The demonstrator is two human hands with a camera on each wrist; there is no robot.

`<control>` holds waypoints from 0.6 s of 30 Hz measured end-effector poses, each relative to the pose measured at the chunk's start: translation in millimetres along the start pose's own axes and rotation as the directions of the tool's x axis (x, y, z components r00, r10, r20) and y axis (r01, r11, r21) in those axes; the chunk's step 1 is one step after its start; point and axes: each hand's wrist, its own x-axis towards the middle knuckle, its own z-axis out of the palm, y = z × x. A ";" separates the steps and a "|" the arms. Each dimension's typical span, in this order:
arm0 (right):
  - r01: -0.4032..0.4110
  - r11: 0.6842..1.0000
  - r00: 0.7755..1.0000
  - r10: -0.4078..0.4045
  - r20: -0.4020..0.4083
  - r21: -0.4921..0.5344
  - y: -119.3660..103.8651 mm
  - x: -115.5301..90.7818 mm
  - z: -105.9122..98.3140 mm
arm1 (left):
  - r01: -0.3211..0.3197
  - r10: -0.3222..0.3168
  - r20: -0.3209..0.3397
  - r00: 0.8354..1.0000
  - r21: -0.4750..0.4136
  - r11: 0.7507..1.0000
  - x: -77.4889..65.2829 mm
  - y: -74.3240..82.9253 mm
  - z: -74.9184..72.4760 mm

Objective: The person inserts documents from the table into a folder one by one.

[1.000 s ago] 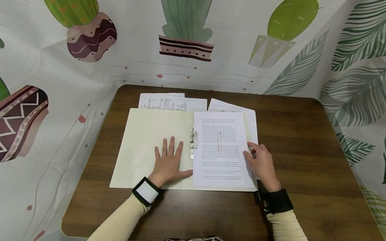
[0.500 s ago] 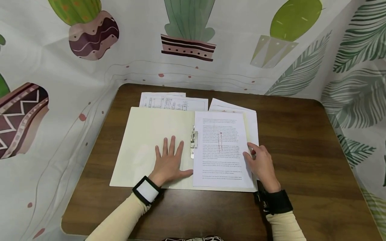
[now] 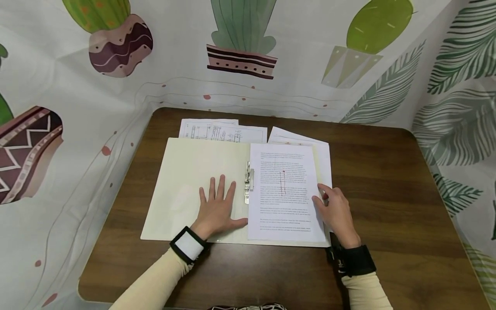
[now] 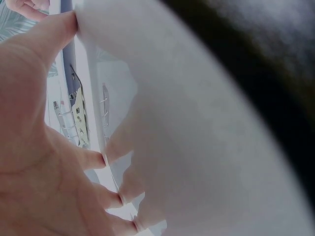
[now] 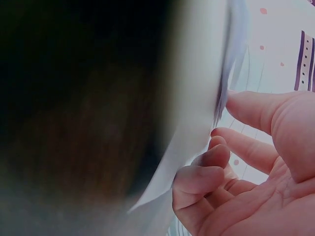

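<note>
A pale yellow file folder (image 3: 182,181) lies open on the table, with a metal clip (image 3: 246,189) along its spine. On its right half rests a stack of printed paper (image 3: 284,219) with red marks on the top sheet. My left hand (image 3: 217,213) is spread flat on the left half, its thumb tip close by the paper's left edge. At the paper's right edge my right hand (image 3: 336,211) pinches the stack between thumb and index finger, the other fingers curled under. The right wrist view shows the thumb (image 5: 251,108) against the sheets' edge.
Loose sheets with diagrams (image 3: 224,131) stick out behind the folder on the left, and more white sheets (image 3: 296,135) at its back right. The brown wooden table (image 3: 383,185) extends to both sides. A cloth printed with cacti (image 3: 174,43) hangs behind it.
Both hands, the folder and the paper keep their places. The head view shifted very slightly between the first two frames.
</note>
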 end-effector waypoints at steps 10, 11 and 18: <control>0.008 1.000 1.000 -0.008 0.006 0.004 0.2 0.1 -1.2 | 0.008 -0.008 0.003 1.000 -0.001 1.000 1.4 0.1 0.6; 0.010 1.000 1.000 -0.010 0.006 0.002 0.3 0.1 -1.2 | 0.009 -0.009 0.004 1.000 0.003 1.000 1.4 0.3 0.6; 0.010 1.000 1.000 -0.010 0.002 0.001 -0.5 -0.8 -2.6 | 0.010 -0.010 0.011 1.000 0.004 1.000 0.8 -0.1 1.1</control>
